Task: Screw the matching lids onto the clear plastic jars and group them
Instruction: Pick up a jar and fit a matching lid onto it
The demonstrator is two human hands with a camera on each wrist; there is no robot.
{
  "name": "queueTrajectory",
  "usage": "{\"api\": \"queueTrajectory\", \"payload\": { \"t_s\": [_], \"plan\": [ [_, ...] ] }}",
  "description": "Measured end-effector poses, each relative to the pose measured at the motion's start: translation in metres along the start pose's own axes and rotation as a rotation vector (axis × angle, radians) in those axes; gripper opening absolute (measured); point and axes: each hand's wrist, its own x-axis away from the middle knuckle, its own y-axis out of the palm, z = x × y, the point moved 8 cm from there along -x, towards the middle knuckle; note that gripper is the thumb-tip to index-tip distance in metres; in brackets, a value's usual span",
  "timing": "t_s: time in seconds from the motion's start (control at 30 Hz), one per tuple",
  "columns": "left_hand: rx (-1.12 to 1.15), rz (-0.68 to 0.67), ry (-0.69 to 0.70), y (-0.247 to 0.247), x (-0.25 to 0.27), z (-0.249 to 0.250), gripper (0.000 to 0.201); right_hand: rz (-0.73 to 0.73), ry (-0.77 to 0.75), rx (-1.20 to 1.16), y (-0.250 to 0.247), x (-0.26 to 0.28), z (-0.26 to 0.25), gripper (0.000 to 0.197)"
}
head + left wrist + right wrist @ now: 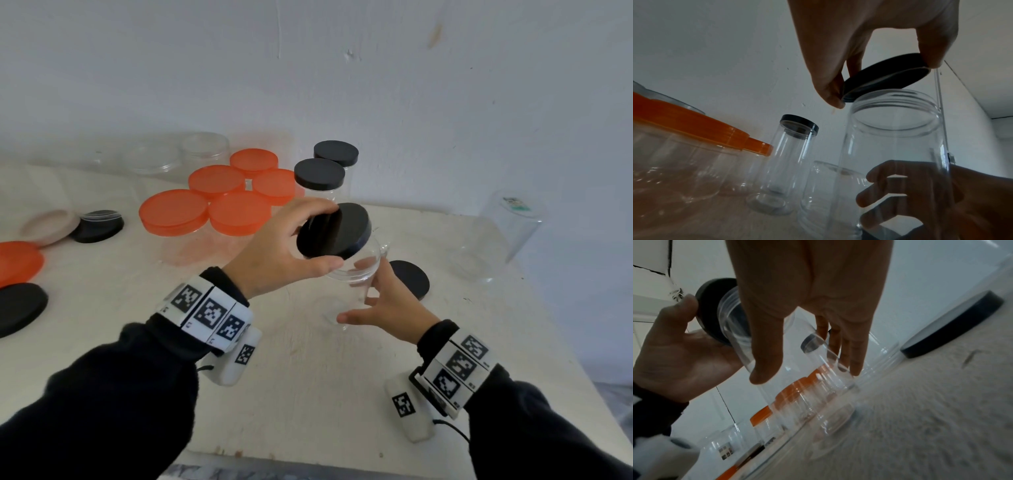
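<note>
White table (pixel 308 394) before a pale wall: my left hand (pixel 274 253) pinches a black lid (pixel 337 231) tilted over the clear jar (pixel 356 284) my right hand (pixel 394 308) grips.

bare table (pixel 308 394) front, 2 capped jars (pixel 320 178) behind

White table (pixel 308 394); orange-lidded jars (pixel 236 192), black lids (pixel 409 279), clear jars (pixel 493 233).

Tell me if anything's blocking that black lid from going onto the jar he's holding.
Nothing visible. The left hand holds the black lid tilted over the jar's open mouth, steadied by the right hand.
</note>
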Motion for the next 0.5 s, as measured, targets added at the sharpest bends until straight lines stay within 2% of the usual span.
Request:
{"api": "queueTrajectory", "payload": {
  "t_s": [0.2,0.5],
  "plan": [
    [-0.195,-0.064,0.071,0.015,-0.009,0.005,0.073,-0.001,-0.010,-0.026,0.004,0.002,-0.001,0.080],
    [-0.213,-0.119,0.049,0.025,-0.010,-0.002,0.079,-0.042,0.003,0.034,0.006,0.001,-0.002,0.095]
  ]
}}
